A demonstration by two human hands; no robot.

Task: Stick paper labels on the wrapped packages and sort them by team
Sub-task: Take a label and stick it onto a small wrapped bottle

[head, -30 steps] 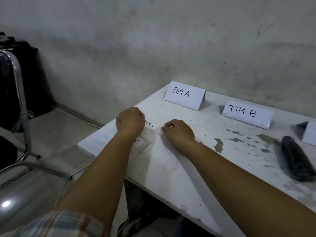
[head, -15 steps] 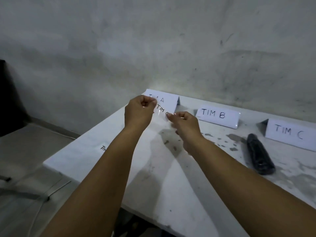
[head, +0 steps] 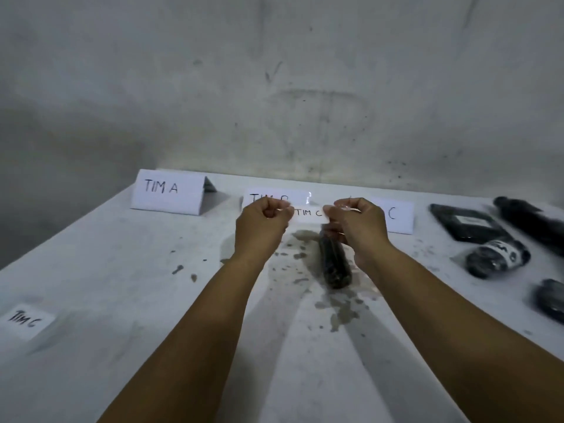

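Both hands hold a small white paper label [head: 309,213] reading "TIM C" stretched between them in the air. My left hand [head: 262,225] pinches its left end and my right hand [head: 357,225] pinches its right end. Just below and beyond the label, a black wrapped cylindrical package [head: 335,260] lies on the white table [head: 122,270], partly hidden by my right hand. Three folded paper signs stand at the back: "TIM A" [head: 168,192], "TIM B" [head: 274,197] mostly behind my left hand, and "TIM C" [head: 398,215] half hidden by my right hand.
Another loose "TIM C" label [head: 26,320] lies near the table's left front edge. At the right lie several black wrapped packages: a flat one [head: 467,222], a long one [head: 531,222], a labelled round one [head: 497,257] and one at the edge [head: 551,299]. A grey wall stands behind.
Both hands lifted the "TIM C" label off the table's left side and carried it right, above the black cylindrical package. The view swung right, showing more packages.
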